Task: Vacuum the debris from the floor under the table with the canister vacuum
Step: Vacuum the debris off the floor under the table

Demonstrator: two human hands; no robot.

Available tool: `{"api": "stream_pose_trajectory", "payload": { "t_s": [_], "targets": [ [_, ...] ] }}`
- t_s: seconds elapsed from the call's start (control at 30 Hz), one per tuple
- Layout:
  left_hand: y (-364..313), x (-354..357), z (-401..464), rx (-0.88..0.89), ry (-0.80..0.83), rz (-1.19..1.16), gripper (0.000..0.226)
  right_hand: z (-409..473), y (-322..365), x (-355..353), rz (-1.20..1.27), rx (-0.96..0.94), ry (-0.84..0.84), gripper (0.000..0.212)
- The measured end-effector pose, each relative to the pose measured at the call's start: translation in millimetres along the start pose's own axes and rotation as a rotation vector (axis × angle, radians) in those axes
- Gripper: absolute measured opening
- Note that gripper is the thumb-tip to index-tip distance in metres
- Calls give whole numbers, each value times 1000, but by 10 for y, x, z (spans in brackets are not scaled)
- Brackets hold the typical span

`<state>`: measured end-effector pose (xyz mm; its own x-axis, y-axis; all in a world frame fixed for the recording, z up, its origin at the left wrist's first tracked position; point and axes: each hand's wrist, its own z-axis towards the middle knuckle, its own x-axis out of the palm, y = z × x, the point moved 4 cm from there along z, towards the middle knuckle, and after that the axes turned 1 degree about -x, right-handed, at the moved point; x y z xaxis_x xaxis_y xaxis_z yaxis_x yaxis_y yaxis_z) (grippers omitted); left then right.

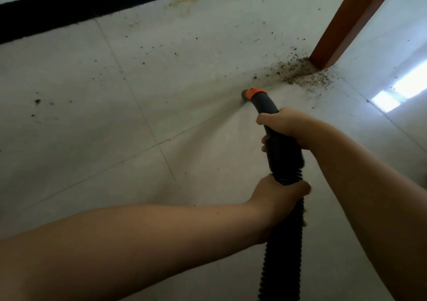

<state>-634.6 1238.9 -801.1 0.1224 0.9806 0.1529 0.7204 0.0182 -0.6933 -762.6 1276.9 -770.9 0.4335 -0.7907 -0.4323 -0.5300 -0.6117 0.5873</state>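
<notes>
Head view shows both hands wrapped round the vacuum hose, each grip closed tight on it. The right hand [285,126] clasps the stiff curved handle [275,125] near the front, most likely to steer the tip. The left hand [280,195] holds further back, where the handle meets the ribbed hose [283,243], probably to take the weight and keep the slack from dragging.

Ahead of the right hand, the nozzle [250,95], ringed by an orange collar, points down and touches or nearly touches the pale tiled floor [115,127] along a grout line. It is angled low, which suits reaching under the desk.

Most debris [300,73] lies heaped against the foot of the orange-brown desk leg [346,23], near the nozzle but beyond and to its right; the nozzle has not reached it. Loose specks [37,102] are scattered well apart across the tiles towards the dark strip [69,7] along the wall. I judge the main pile is the next target. The canister itself is out of sight.
</notes>
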Motion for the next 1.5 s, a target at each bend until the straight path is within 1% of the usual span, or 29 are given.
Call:
{"api": "stream_pose_trajectory", "payload": {
  "t_s": [0.03, 0.13, 0.17, 0.23, 0.33, 0.5, 0.63, 0.7, 0.83, 0.93, 1.07, 1.13, 1.17, 1.23, 1.3, 1.4, 1.5],
  "targets": [
    [-21, 18, 63, -3, 8, -20, 34, 48, -3, -44, 13, 0, -6, 28],
    [-110, 40, 144, -36, 116, -70, 12, 165, -52, -180, 54, -9, -54, 26],
    [-148, 54, 158, -35, 132, -80, 9, 199, -87, -242, 67, -9, -87, 25],
    [-161, 111, 202, -35, 148, -65, 9, 227, -193, -379, 121, 6, -136, 24],
    [-179, 295, 264, -42, 160, -18, 10, 254, -379, -573, 202, 61, -153, 27],
    [-331, 493, 453, -37, 107, 6, 11, 358, -415, -848, 236, 90, -162, 30],
    [-488, 457, 560, -47, 46, -43, 10, 466, -190, -848, 184, 45, -78, 34],
    [-550, 397, 595, -72, 24, -58, 16, 528, -68, -800, 135, 16, -49, 34],
    [-611, 323, 641, -106, 38, -31, 23, 635, 21, -772, 75, -32, -50, 31],
    [-576, 407, 604, -142, 52, 0, 19, 657, -110, -823, 71, -26, -69, 35],
    [-471, 625, 575, -176, 59, 52, 21, 577, -357, -961, 80, -20, -125, 32],
    [-421, 777, 549, -187, 59, 64, 20, 514, -498, -1049, 75, 2, -144, 35],
    [-390, 857, 536, -190, 54, 65, 19, 486, -557, -1079, 67, 11, -139, 36],
    [-330, 990, 484, -197, 36, 73, 18, 419, -659, -1114, 60, 17, -123, 30],
    [-300, 1084, 414, -207, 25, 98, 15, 338, -739, -1118, 94, 19, -94, 28],
    [-274, 1101, 314, -193, 2, 128, 16, 211, -781, -1082, 143, 16, -71, 29],
    [-289, 1051, 282, -179, 54, 109, 15, 133, -755, -1084, 203, 50, -54, 28]
  ]
}}
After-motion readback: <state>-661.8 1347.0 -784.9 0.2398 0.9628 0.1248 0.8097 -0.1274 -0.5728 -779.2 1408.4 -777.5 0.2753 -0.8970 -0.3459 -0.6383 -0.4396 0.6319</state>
